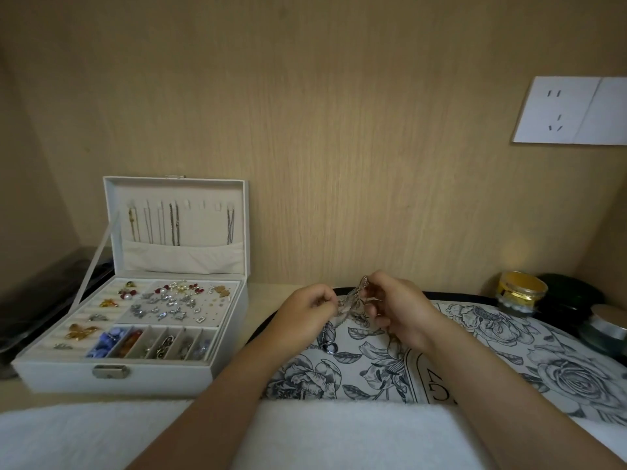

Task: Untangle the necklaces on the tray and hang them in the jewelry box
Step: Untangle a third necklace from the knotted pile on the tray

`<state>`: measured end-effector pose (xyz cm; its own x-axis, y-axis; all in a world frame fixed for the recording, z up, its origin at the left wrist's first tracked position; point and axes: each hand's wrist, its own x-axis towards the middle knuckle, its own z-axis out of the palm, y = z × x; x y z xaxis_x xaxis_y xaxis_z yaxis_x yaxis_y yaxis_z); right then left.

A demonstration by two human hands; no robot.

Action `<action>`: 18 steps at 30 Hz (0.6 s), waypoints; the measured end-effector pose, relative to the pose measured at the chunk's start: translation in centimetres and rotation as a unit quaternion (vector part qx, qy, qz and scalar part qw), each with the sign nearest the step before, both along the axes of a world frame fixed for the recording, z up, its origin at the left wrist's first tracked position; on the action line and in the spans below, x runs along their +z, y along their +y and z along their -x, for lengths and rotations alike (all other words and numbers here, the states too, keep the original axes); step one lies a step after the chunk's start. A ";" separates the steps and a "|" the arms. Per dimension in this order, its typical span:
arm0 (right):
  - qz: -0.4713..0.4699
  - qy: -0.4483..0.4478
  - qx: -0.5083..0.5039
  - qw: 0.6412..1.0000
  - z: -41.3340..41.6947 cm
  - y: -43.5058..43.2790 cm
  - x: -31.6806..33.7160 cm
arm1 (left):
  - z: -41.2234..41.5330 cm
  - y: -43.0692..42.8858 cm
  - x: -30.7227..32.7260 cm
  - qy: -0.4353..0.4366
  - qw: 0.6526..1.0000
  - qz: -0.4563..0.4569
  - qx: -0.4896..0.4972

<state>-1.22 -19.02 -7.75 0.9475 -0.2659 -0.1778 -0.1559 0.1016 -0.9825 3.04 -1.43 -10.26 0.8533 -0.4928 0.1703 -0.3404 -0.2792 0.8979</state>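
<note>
Pale wood grain, white matt box, fine bright metal.

The back wall (339, 130) is a matt, light wood-grain panel. At nine o'clock the jewelry box (129, 376) has a smooth white leather-like skin, a soft cloth lining and a dull metal clasp (107, 371); the chains (174, 225) in its lid are thin metal. The tangled necklaces (353, 300) at centre glint as fine metal. The tray (492, 334) looks matt, floral-printed. At six o'clock, a fluffy white towel (339, 435); at two, a smooth white plastic socket plate (570, 110); at three, a glossy gold jar (522, 293).
</note>
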 end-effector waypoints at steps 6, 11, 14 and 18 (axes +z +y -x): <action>0.131 -0.040 0.088 0.987 0.4 0.8 -0.4 | 0.3 -0.8 -0.2 -0.060 0.996 0.048 0.052; 0.200 -0.090 0.088 0.972 0.2 1.0 -0.7 | -0.3 -0.7 -0.1 -0.010 0.997 0.058 0.053; 0.241 -0.099 0.097 0.961 0.1 1.0 -1.0 | -0.6 -0.6 0.0 -0.006 0.999 0.009 0.046; 0.255 -0.129 0.089 0.954 0.1 1.2 -0.7 | -0.8 -0.5 0.4 0.002 0.998 0.005 0.056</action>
<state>-1.36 -17.80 -8.50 0.9803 -0.0869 0.1771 0.1274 -0.4062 -0.9049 3.85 -1.92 -9.82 0.9037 -0.3925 0.1712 -0.3040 -0.3064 0.9020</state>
